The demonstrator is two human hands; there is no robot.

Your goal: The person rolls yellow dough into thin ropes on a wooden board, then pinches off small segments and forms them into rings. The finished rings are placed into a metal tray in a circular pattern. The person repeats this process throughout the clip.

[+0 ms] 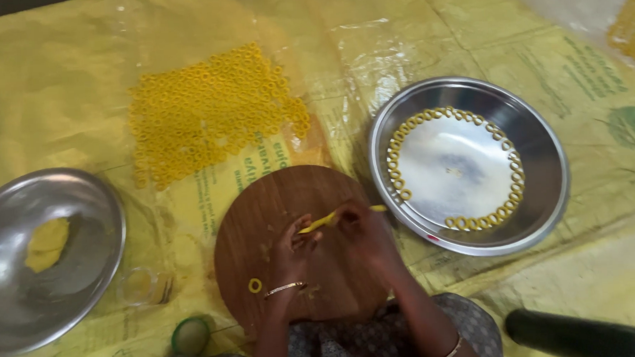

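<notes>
Over a round wooden board (276, 202), my left hand (295, 247) and my right hand (359, 230) together hold a thin yellow strip of dough (324, 220), each pinching one end. One small yellow dough ring (255, 285) lies on the board by my left wrist. To the right stands a steel plate (546, 190) with several dough rings (396, 175) laid around its inner edge.
A large spread of yellow rings (211, 112) dries on the yellow plastic sheet (56, 76) beyond the board. A steel bowl (86, 281) at left holds a lump of yellow dough (47, 244). A small clear cup (142, 286), a green-rimmed lid (191, 335) and a dark cylinder (581, 335) lie near me.
</notes>
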